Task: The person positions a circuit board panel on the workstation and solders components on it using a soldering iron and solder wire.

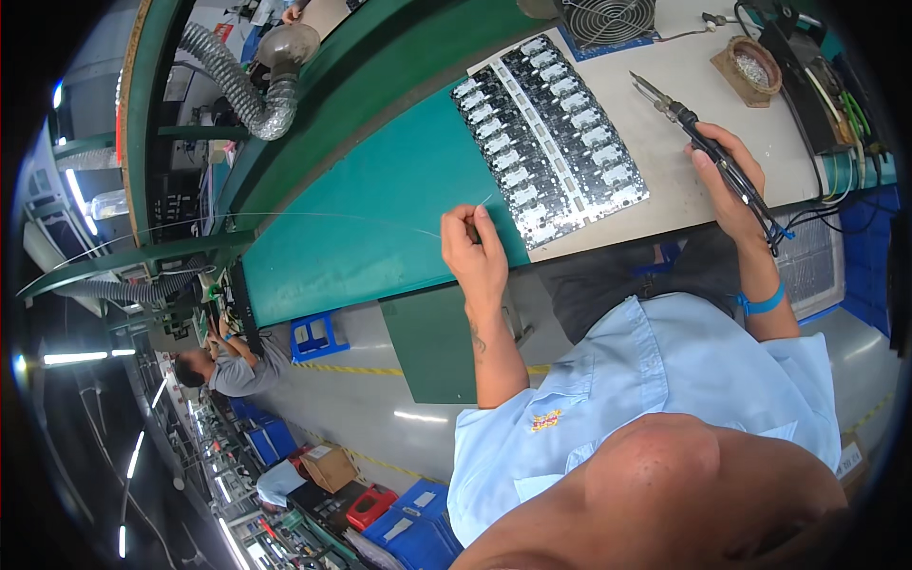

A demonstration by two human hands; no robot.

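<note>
Soldering iron (686, 119), just one, and it's gripped in the right hand (730, 180), fingers wrapped round the handle kinda like a pen. Two hands in play. Left hand (477, 252) has thumb and fingers pinched shut on one thin wire (342, 216), which trails off in a long lazy curve to the left, with a short bit poking out past the fingertips. One circuit board panel (551, 142) lies flat on the desk (361, 190), between the two hands, partly over the green mat. It's got two long columns of silver patches either side of one pale centre strip; too many tiny parts to count honestly. Also one fan (608, 21) up top and one small brown pot (743, 88) off to the right. Pose-wise, the left forearm comes up pretty straight, fist by the panel's left edge, can't tell if it's touching. Right forearm tilts up and inward, iron angled up-left, tip clear of the panel's right edge.
</note>
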